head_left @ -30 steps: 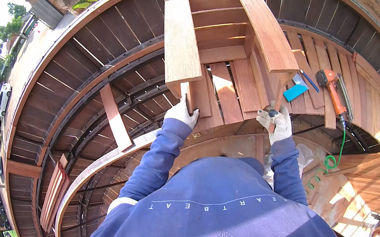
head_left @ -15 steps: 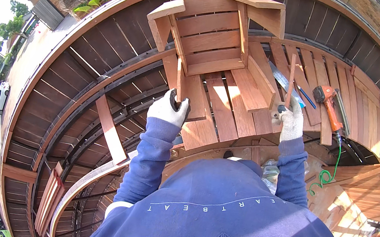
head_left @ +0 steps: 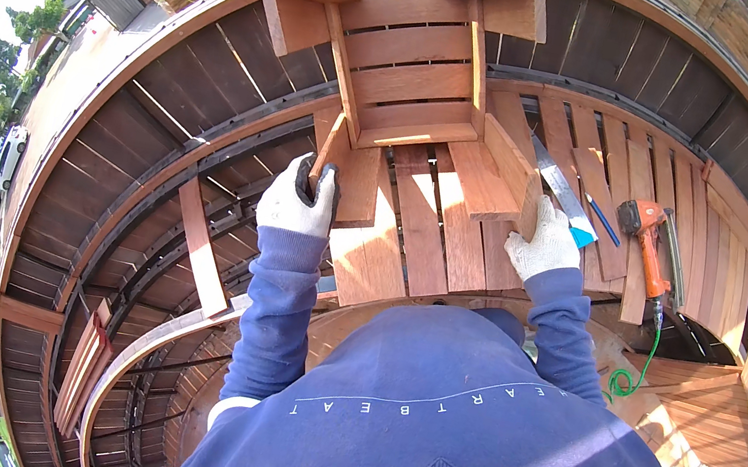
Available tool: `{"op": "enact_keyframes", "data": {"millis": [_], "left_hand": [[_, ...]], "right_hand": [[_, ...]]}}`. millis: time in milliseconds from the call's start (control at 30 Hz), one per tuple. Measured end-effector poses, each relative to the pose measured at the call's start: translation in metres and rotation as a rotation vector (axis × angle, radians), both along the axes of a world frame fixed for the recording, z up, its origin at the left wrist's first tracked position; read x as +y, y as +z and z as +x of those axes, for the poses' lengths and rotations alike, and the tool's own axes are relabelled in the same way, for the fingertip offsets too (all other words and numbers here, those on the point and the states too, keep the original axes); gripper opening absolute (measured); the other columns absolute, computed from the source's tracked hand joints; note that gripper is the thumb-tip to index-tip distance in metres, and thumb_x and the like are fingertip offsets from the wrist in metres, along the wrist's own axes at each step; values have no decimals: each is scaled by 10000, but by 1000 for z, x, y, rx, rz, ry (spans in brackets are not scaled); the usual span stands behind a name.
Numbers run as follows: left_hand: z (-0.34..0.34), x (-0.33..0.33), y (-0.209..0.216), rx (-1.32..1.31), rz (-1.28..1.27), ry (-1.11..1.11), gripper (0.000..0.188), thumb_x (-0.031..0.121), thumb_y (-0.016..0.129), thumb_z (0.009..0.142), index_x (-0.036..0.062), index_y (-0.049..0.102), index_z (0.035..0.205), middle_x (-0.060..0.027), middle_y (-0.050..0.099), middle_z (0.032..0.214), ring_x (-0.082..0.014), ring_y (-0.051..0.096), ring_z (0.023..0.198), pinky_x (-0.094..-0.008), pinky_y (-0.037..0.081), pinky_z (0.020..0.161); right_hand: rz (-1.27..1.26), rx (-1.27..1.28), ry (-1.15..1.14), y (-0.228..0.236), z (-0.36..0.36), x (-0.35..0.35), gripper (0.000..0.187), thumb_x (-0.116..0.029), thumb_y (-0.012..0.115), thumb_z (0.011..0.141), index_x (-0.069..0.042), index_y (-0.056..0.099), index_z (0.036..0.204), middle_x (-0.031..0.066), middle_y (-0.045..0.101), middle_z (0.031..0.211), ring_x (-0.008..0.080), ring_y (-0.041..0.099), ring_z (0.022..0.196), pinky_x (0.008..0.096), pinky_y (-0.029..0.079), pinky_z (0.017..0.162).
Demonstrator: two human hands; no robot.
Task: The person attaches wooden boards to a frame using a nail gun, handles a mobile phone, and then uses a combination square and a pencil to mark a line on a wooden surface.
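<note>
A worker in a blue sweatshirt and pale gloves is handling a slatted wooden frame (head_left: 416, 79) at a curved, plank-topped worktop (head_left: 415, 226). The frame is standing ahead of the worker, its near end reaching over the planks; whether the planks are taking its full weight is impossible to tell. The left hand (head_left: 298, 200) is grasping the near end of the left side board (head_left: 333, 151), thumb and fingers closing around it. The right hand (head_left: 547, 244) is gripping the near end of the right side board (head_left: 511, 163), its fingers partly hidden behind the wood.

The step in hand is apparently positioning the frame, with both ends being controlled together. The next move is likely calling for an even, two-handed hold, so that the side boards are staying level and not twisting against the slats.

Just beyond the right hand, a metal square (head_left: 558, 184) and a blue pencil (head_left: 604, 221) are lying on the planks. Farther right, an orange nail gun (head_left: 651, 252) is resting, a green hose (head_left: 657, 334) trailing from it.
</note>
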State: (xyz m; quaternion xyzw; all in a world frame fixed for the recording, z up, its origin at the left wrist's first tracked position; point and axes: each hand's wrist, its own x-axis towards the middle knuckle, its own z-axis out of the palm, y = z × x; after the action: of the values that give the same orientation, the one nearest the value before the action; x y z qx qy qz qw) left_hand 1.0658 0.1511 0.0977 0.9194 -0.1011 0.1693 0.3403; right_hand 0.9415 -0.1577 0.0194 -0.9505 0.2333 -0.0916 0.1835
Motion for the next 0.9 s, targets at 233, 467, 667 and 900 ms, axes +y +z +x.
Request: {"op": "enact_keyframes", "data": {"millis": [233,467,667,900], "left_hand": [[5,1,-14,-42,-118,-21,399,263,688,859,7,629,1160,-196,659,1086,-331,649,998,-380,500,905],[14,10,-26,33,-171,-142,507,237,704,829,27,571,1270,-200,603,1195,-328,597,1108,-376,466,973],[12,14,-24,118,-139,-161,579,227,709,810,25,524,1320,-206,582,1220,-329,580,1130,-383,462,981],[40,27,42,330,-478,-172,663,269,733,871,-15,437,1392,-82,654,1025,-106,607,890,-231,491,795]], "right_hand": [[-60,106,159,15,12,-1,700,-295,717,719,44,513,1297,258,576,1186,386,579,1099,428,478,935],[387,-174,347,28,26,-31,631,-230,668,798,11,474,1348,208,584,1254,364,552,1192,429,468,993],[1946,-277,-60,-6,46,-19,585,-412,490,949,-71,382,1412,145,539,1310,381,561,1159,577,499,935],[2149,-250,-103,24,73,11,587,-567,274,986,-155,421,1377,128,538,1301,318,580,1157,557,520,901]]}}
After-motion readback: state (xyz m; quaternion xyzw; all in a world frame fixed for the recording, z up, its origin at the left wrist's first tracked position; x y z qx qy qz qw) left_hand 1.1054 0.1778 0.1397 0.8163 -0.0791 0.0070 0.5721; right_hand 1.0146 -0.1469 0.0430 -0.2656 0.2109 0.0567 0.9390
